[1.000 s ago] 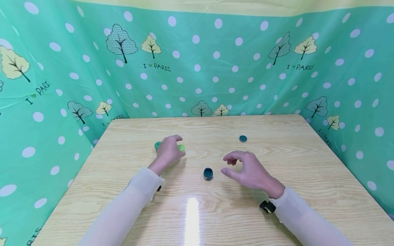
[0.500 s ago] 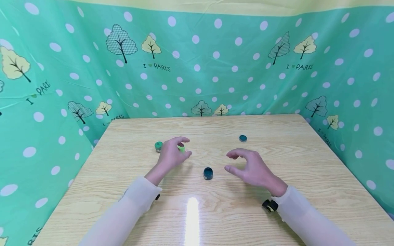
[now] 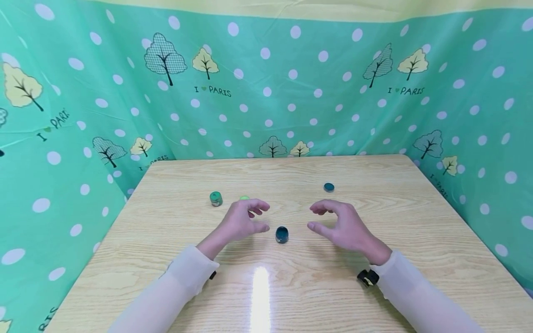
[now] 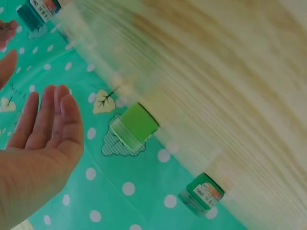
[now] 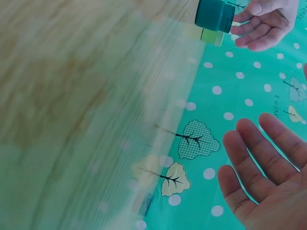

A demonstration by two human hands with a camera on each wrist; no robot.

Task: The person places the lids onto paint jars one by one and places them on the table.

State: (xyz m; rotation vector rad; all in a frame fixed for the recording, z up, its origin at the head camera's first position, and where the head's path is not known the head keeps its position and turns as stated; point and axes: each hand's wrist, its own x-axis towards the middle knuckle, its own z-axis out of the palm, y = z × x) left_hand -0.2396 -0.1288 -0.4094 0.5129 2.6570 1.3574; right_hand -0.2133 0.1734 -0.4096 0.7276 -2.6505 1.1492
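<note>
An uncapped dark teal paint jar point(image 3: 281, 235) stands mid-table between the two hands. My left hand point(image 3: 243, 222) hovers to its left, fingers loosely bent, holding nothing. On its other side, my right hand point(image 3: 343, 226) is held the same way, thumb toward the jar. Behind the left hand is a light green jar point(image 4: 136, 124), mostly hidden in the head view but plain in the left wrist view. Farther left stands a green labelled jar point(image 3: 215, 199) with its lid on. A dark teal lid point(image 3: 329, 187) lies on the table beyond the right hand.
The wooden table point(image 3: 374, 185) has a bright light reflection near its front. Green dotted cloth point(image 3: 266, 92) hangs behind it and along both sides. Black wrist straps point(image 3: 368, 277) show below the sleeves.
My left hand has come away from the light green jar, moving right and nearer toward the open jar. The right hand has shifted slightly right. The jars and lid have not moved.
</note>
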